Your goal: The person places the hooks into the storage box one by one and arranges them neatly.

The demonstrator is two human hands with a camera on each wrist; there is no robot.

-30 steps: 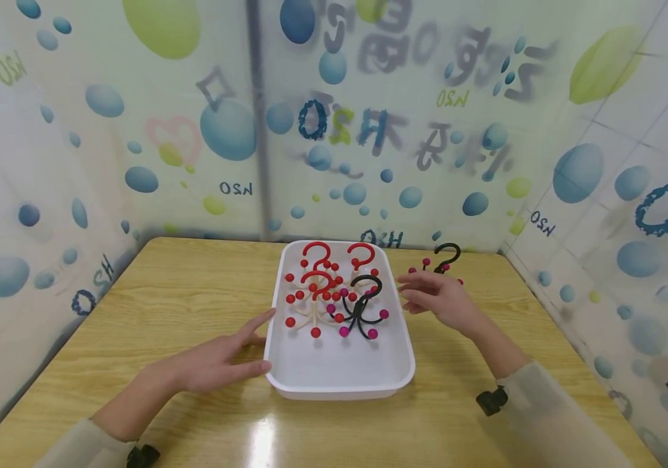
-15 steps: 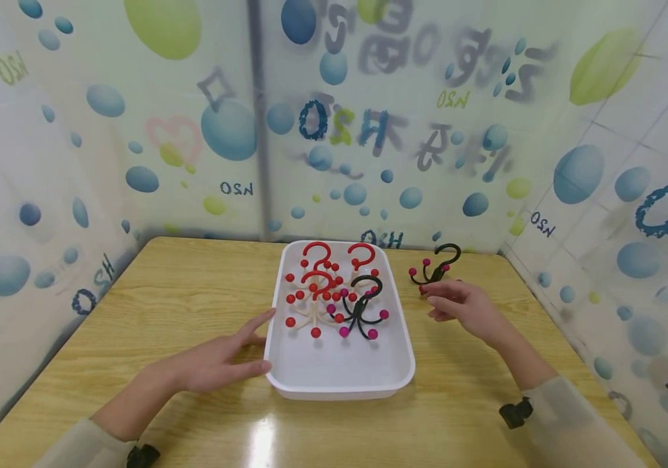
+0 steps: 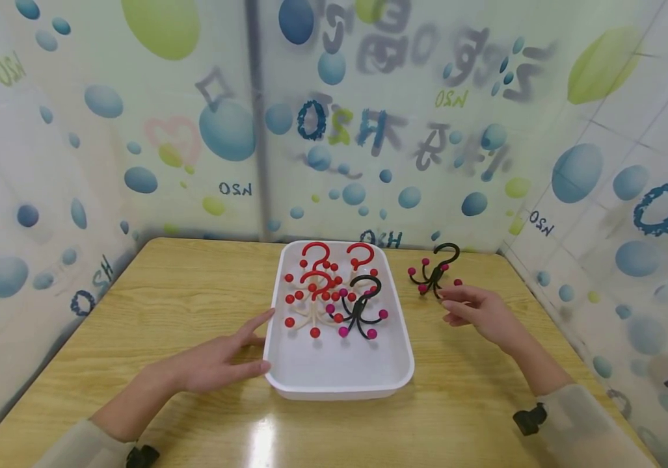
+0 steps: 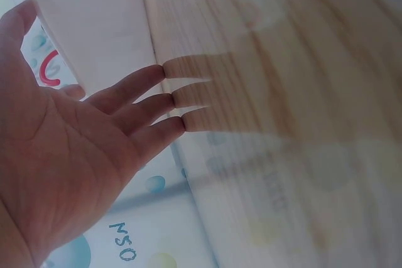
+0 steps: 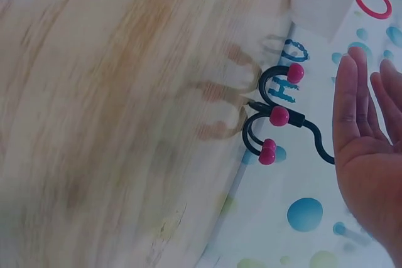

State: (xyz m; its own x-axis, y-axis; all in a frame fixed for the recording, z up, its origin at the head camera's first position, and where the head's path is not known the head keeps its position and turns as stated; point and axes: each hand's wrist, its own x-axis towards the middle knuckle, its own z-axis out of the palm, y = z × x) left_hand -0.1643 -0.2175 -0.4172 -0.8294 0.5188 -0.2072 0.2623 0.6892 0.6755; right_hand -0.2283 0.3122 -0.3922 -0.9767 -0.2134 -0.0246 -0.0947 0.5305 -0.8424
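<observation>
A white tray (image 3: pixel 339 374) stands mid-table. Its left rim is touched by the thumb and a finger of my left hand (image 3: pixel 211 364), whose fingers spread straight in the left wrist view. Several claw-like hanging hooks lie inside: pale ones with red hooks and red ball tips, such as the front one (image 3: pixel 315 333), and a black one (image 3: pixel 359 309) with magenta balls. Another black hanging hook (image 3: pixel 436 274) rests on the table right of the tray. My right hand (image 3: pixel 482 315) hovers just in front of it, fingers extended and holding nothing; the right wrist view shows them apart.
The wooden table (image 3: pixel 193 273) runs back to a patterned curtain (image 3: pixel 181 195), with similarly printed walls on both sides. The tray's front part shows its bare white bottom. Dark cameras sit at both wrists.
My right hand has drawn away from the tray's right edge, toward the right and nearer to me, uncovering the black hanging hook on the table. My left hand stays at the tray.
</observation>
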